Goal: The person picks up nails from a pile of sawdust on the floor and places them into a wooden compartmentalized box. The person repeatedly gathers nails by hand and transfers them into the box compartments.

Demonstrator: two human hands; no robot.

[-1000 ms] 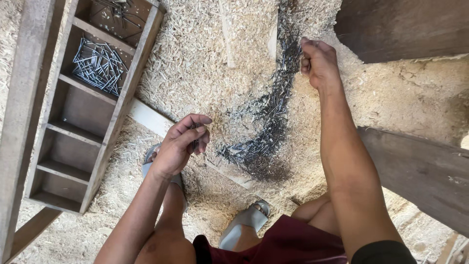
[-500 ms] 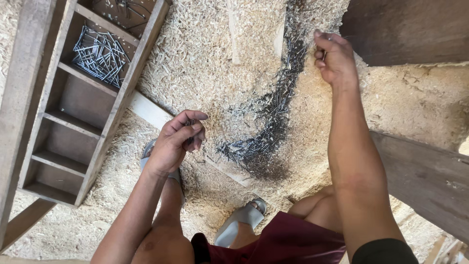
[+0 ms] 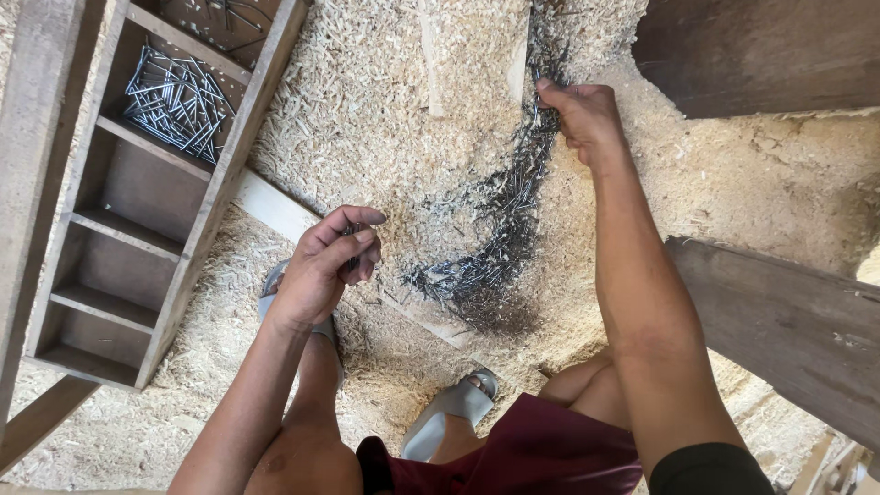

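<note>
A curved streak of dark nails (image 3: 500, 234) lies scattered on the sawdust-covered floor (image 3: 385, 119). My right hand (image 3: 579, 117) reaches to the far end of the streak, fingers closed around some nails there. My left hand (image 3: 325, 266) hovers above the floor left of the pile's near end, fingers curled on a few nails. A wooden compartment tray (image 3: 137, 192) lies at the left; one of its sections holds a heap of nails (image 3: 174, 96).
Dark wooden planks lie at the top right (image 3: 761, 55) and right (image 3: 779, 321). A pale board (image 3: 275, 206) sits half buried in sawdust under my left hand. My feet wear grey sandals (image 3: 449, 412). A long beam (image 3: 37, 137) borders the tray.
My right hand has moved along the far end of the nail streak and closed on nails. The left hand has stayed almost in place. The view has shifted slightly.
</note>
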